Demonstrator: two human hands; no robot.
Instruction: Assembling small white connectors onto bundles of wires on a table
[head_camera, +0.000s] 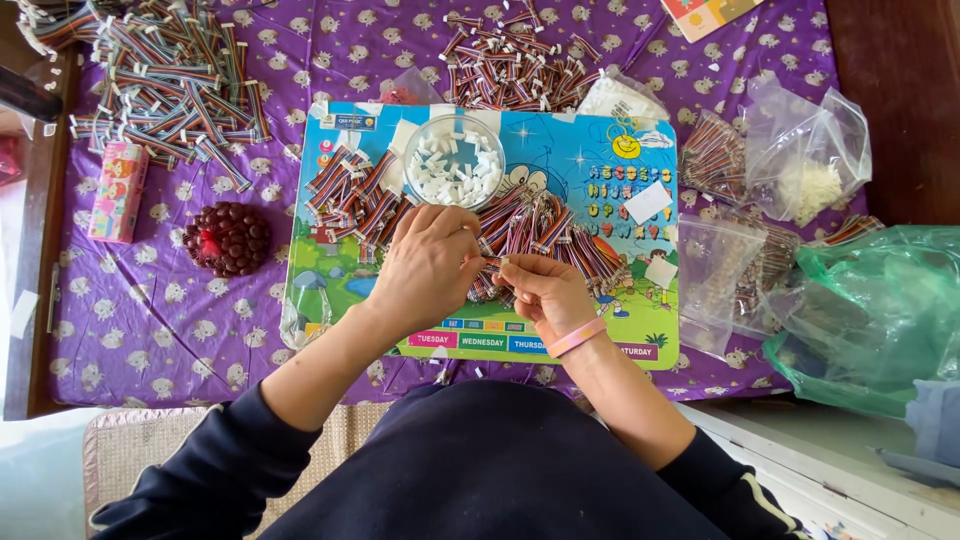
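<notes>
Both the left hand (425, 265) and the right hand (545, 290) pinch one striped cable (492, 263) between them. Many cables (545, 235) lie just behind the grip; the bowl of white plugs (454, 165) is still quite full.

Striped ribbon cable (497, 262), short, multicoloured, white plug at end; pinched between fingertips of both hands, held level just above colourful mat (610, 200). Heap of same cables (555, 235) just behind, fanned across mat centre, strands mostly slanting. Round clear bowl (454, 160) at mat's far edge, full of small white plugs (452, 172), upright.
</notes>
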